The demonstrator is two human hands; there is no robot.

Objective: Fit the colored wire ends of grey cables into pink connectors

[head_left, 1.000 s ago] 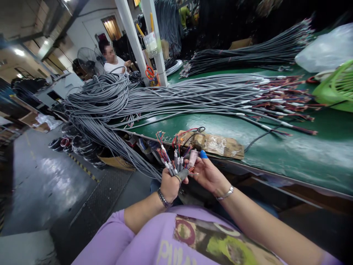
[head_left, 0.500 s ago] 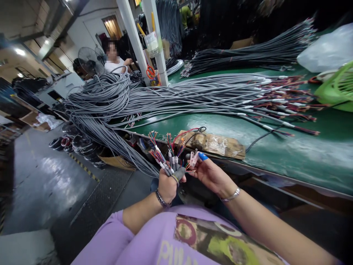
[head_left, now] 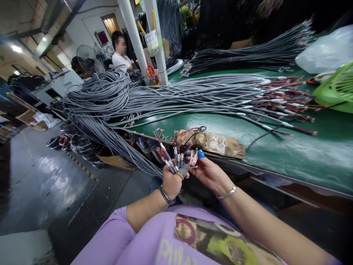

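Gray cable bundle point(head_left: 178, 159), stripped ends up, is closer to the pink clip point(head_left: 193, 157) than half a second ago. Left hand point(head_left: 171, 183) clamped round the bundle, right hand point(head_left: 211, 176) pinching the clip beside it, both just off the green table's edge point(head_left: 275, 158). Reads as mid-handling, nothing released.
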